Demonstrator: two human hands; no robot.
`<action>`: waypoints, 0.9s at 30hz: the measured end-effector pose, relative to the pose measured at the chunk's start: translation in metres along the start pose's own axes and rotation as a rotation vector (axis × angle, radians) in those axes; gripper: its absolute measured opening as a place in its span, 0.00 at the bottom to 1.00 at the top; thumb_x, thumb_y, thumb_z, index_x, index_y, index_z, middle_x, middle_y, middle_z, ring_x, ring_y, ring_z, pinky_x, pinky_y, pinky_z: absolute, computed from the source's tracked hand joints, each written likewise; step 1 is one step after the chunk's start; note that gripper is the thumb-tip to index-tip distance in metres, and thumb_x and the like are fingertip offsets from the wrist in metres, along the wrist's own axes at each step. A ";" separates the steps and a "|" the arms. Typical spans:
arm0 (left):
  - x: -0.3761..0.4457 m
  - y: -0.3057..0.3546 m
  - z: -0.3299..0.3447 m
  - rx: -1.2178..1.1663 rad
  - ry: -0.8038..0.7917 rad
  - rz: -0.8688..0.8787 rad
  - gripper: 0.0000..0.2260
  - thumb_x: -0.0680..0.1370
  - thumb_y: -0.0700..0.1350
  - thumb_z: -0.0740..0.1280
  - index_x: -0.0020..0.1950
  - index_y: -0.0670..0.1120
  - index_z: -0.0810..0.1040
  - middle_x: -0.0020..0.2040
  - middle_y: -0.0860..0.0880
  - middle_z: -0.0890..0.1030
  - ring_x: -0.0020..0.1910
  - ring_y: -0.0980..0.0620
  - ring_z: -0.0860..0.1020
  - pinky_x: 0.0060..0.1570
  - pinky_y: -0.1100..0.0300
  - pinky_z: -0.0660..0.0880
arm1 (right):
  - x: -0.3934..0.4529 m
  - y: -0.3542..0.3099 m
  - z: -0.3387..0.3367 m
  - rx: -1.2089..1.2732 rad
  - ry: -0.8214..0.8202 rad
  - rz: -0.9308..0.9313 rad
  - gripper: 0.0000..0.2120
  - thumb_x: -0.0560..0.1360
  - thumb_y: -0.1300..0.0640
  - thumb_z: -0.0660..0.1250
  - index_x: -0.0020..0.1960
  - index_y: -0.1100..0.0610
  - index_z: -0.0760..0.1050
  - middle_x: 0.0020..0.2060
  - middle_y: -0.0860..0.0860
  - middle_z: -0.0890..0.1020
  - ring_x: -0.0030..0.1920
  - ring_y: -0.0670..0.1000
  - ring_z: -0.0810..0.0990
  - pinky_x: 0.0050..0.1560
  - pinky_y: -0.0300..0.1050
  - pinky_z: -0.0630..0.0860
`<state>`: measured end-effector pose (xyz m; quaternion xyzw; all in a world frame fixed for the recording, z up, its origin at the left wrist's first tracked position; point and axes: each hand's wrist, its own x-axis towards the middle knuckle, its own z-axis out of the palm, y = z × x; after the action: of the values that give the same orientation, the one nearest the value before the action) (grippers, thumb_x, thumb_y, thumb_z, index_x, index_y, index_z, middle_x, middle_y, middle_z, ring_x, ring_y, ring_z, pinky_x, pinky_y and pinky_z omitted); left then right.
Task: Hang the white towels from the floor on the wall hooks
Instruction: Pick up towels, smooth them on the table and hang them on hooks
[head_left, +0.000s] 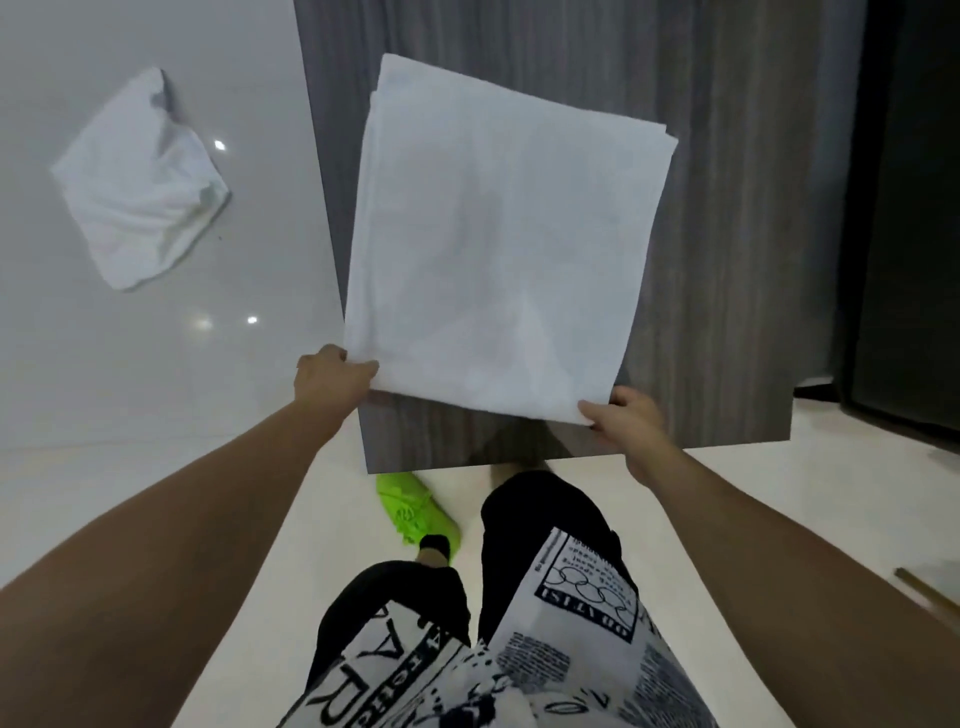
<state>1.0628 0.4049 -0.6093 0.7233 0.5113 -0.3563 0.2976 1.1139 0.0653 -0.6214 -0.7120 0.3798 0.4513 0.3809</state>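
Between the two hands, a folded white towel (498, 249), stretched flat and lifted in front of a grey wood-grain panel (727, 208). At its near left corner, the left hand (332, 376), thumb on top and fingers curled under the edge, pinching the cloth. At the near right corner, the right hand (626, 423), gripping the edge in the same way, thumb over the fabric. Both bare forearms reaching forward from the lower corners, well apart from each other. Several layers of the held towel visible along the far and right edges, slightly out of line. Further left, on the glossy white wall (130, 364), a second white towel (143, 182), crumpled, hanging from its upper corner; the hook itself hidden under the cloth, so cannot tell its shape. Below the hands, black trousers with a newspaper-print garment (587, 623) over them, and one bright green shoe (415, 512) on the pale floor (753, 499) just beside the base of the grey panel. At the far right, a dark doorway (914, 208).
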 end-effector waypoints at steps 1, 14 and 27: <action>0.000 -0.001 -0.003 -0.028 -0.001 -0.016 0.28 0.66 0.59 0.67 0.59 0.42 0.77 0.57 0.40 0.77 0.56 0.40 0.77 0.58 0.49 0.76 | -0.004 0.000 0.002 0.020 -0.020 0.002 0.07 0.74 0.60 0.73 0.50 0.56 0.79 0.52 0.54 0.84 0.51 0.56 0.83 0.54 0.53 0.81; -0.112 -0.035 -0.123 -0.734 0.055 0.142 0.02 0.74 0.35 0.66 0.44 0.37 0.74 0.43 0.35 0.80 0.32 0.41 0.82 0.29 0.57 0.81 | -0.171 -0.070 0.015 0.427 0.019 -0.311 0.14 0.74 0.67 0.69 0.58 0.61 0.72 0.33 0.58 0.80 0.29 0.51 0.79 0.31 0.44 0.80; -0.270 -0.231 -0.387 -1.182 0.554 0.539 0.15 0.70 0.29 0.66 0.50 0.44 0.84 0.53 0.41 0.82 0.50 0.45 0.82 0.50 0.58 0.81 | -0.466 -0.167 0.186 -0.146 0.196 -1.354 0.20 0.71 0.67 0.69 0.62 0.58 0.80 0.52 0.53 0.81 0.53 0.52 0.80 0.56 0.41 0.74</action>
<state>0.8642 0.6397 -0.1833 0.6061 0.4790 0.2645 0.5773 1.0544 0.3919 -0.2100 -0.8539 -0.1472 0.0718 0.4940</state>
